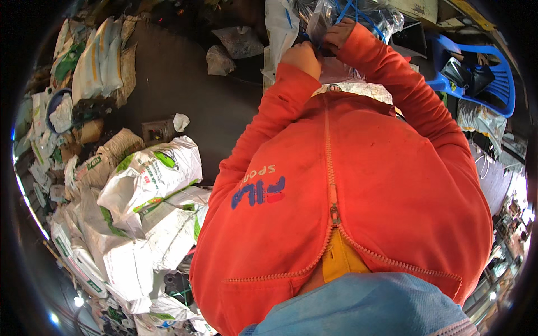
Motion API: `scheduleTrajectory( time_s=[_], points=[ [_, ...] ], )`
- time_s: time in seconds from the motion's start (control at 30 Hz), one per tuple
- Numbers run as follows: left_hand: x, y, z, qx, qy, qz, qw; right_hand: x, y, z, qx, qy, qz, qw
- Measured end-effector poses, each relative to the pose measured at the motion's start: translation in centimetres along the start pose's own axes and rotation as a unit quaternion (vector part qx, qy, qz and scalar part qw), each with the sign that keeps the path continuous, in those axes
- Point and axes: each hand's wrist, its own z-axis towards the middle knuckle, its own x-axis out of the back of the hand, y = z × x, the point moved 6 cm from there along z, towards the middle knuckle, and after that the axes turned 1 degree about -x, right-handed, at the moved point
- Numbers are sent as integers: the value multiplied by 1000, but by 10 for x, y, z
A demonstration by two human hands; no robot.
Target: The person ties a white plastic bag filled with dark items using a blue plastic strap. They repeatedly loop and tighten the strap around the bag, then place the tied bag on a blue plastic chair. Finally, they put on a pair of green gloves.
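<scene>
Close together at the top of the view are my two hands, both arms in red sleeves. My left hand (302,58) is closed, knuckles up, against a bunched clear plastic bag (320,21). Just right of it, my right hand (338,35) curls its fingers into the same plastic. Blue straps (350,8) run over the plastic beside the right hand. The fingertips of both hands are partly hidden, and a small dark patch shows between them. A white plastic sack (280,35) hangs to the left of my left hand.
White sacks with green print (159,179) are heaped on the left. Stacked pale sacks (100,61) stand at the far left. Two small clear bags (240,42) lie on the dark floor (179,84). A blue plastic chair (501,84) with dark items on it stands at right.
</scene>
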Motion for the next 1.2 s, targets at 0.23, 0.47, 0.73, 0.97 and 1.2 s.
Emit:
scheduleTrajectory(
  time_s=[0.23,0.47,0.73,0.97,1.2],
  points=[
    [-6,9,-29,-83,225,30,970,-1,-7,43,238,31,1,971],
    [-11,13,-40,-80,323,60,941,-13,-19,85,347,-46,44,936],
    [-9,14,-41,-34,298,80,951,-25,-28,97,377,-93,65,919],
    [-13,15,-34,-39,291,109,950,-14,-28,103,324,-76,75,940],
    [-1,16,-22,-68,172,96,978,41,5,33,-115,117,222,961]
  ],
)
